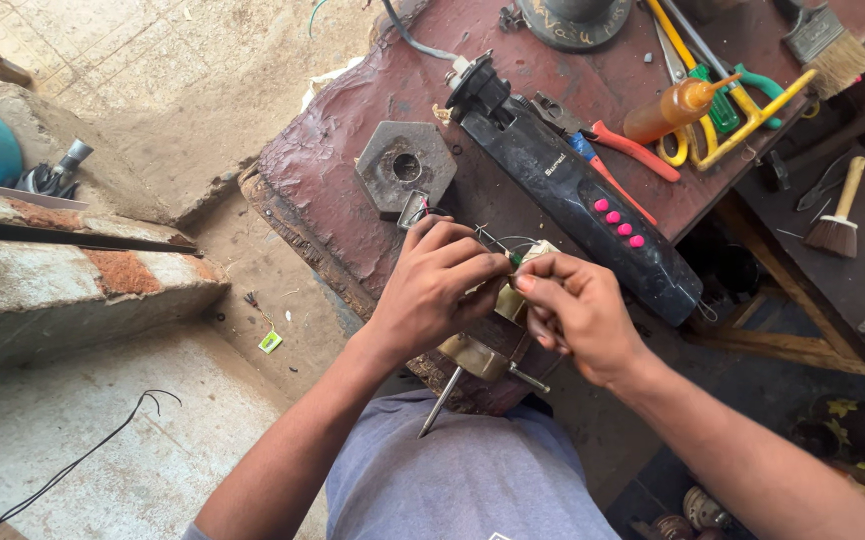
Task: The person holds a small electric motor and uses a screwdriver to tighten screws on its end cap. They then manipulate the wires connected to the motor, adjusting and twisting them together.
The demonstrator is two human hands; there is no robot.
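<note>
Rust-red and worn, the bench point(323, 170) carried the biggest things: a long black power strip point(573, 195) with pink buttons, a grey hexagonal metal block point(403, 165), red-handled pliers point(613, 150), an amber bottle point(678, 105) and a brush point(833, 50) at the far corner. At the near edge of the bench, over the person's lap, was the small motor point(483, 355), brass-coloured, with a thin steel shaft pointing down. It looked heavy for its size and stiff, safe to take by the metal frame; its fine wires point(503, 242) looked fragile and easy to break. The left hand point(433, 290) was closed around the upper part of the motor, and the right hand point(578, 310) was pinching something small at the wires, which I could not tell exactly. The power strip lay just behind both hands, close to them.
</note>
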